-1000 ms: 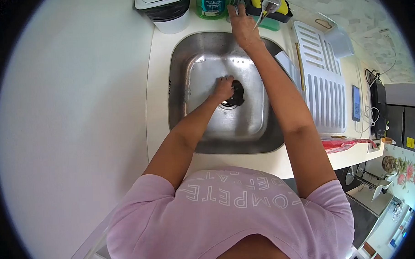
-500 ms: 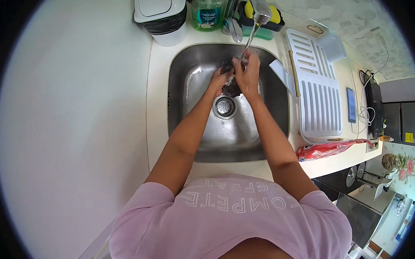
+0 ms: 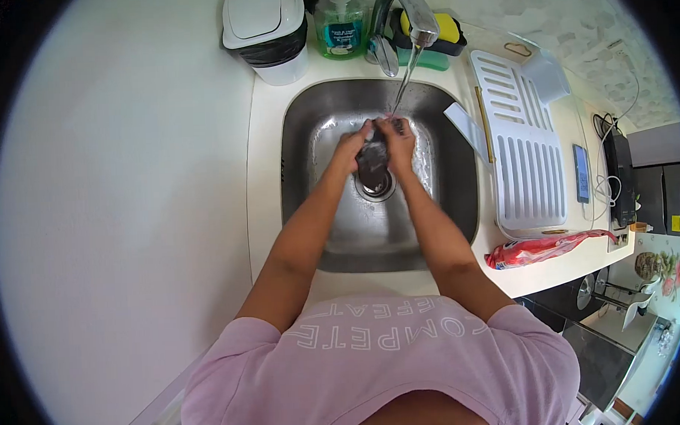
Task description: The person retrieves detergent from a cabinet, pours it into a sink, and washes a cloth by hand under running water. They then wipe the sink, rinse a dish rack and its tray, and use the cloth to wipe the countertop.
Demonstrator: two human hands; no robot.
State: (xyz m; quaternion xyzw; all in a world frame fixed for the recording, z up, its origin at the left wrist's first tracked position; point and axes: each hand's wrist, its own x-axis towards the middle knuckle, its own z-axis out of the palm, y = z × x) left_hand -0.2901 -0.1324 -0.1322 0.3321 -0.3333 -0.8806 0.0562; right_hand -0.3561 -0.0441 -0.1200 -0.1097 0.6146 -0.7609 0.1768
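In the head view both hands work over the steel sink [image 3: 453, 197]. A dark, wet piece of cloth [image 3: 373, 165] hangs between them, with whitish suds on it; its exact kind I cannot make out. My left hand [image 3: 350, 148] grips its left side with fingers closed. On the other side, my right hand [image 3: 400, 144] is closed on the upper right part, fingers slightly blurred. The cloth's lower end hangs over the drain [image 3: 377, 189] and partly covers it. Water from the faucet [image 3: 422, 31] runs down at the right hand's fingertips.
Left of the faucet stand a green soap bottle [image 3: 342, 29] and a small lidded bin [image 3: 278, 53]. A sponge holder [image 3: 454, 42] sits behind the faucet. To the right are a white dish rack [image 3: 529, 168], a red plastic package [image 3: 540, 250] and a phone [image 3: 580, 174].
Both hands have moved slightly down and closer together. The cloth now hangs lower, over the drain, where the drain was largely uncovered before. The view has shifted a little.
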